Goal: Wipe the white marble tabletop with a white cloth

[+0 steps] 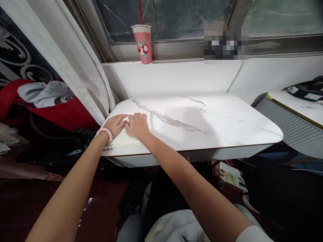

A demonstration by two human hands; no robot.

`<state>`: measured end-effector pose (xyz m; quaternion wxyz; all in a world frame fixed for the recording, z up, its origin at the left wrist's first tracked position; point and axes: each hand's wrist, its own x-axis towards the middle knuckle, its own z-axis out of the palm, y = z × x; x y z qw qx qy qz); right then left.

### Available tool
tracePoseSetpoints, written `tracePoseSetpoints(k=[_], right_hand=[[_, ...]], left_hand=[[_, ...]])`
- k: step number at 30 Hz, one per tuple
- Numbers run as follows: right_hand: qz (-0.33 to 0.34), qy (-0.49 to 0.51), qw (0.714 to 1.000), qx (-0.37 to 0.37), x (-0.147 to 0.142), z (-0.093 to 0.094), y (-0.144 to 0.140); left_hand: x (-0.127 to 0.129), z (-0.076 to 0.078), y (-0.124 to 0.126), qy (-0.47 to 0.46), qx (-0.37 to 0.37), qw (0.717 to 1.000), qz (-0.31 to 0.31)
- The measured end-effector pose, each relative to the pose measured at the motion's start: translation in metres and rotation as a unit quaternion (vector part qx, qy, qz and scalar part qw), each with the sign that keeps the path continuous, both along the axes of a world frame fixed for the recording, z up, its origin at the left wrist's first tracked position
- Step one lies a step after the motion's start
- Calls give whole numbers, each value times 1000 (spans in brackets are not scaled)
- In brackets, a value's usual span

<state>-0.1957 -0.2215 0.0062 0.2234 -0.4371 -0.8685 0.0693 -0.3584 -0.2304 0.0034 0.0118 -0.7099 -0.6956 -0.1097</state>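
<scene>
**Both palms flat on a pale cloth at the table's near-left corner**

Knees and a light shirt fill the bottom edge, closest to the lens, and 2 bare forearms reach forward from there. At far left a red bag [63, 114] holds grey clothes, and a white curtain [75, 67] hangs down beside the table corner. The left hand [115, 125], with a pink coil band at its wrist, lies spread and flat on a white folded cloth [123, 139], grasping nothing; pressing down this way seems meant to pin the cloth. The right hand [137, 126] touches it, fingers together and palm down on the same cloth, also gripping nothing. That cloth lies at the near-left corner of the marble table [214, 124]. Farther back a pink cup [143, 43] with a red straw stands on the window ledge, out of reach of the hands. At far right sits a second marble surface [300, 107].
</scene>
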Motion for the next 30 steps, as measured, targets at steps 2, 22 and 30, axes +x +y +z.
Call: tracePoseSetpoints(k=[2,22,30], right_hand=[[-9,9,1000,5,-8,-2,17],[-46,51,997,20,-92,-8,176],[-51,49,996,57,-90,-7,173]], left_hand=[[-8,-2,18,-12,13,1000,-1],[-76,1,177,-56,20,998,15],[-83,-2,181,-37,16,999,-4]])
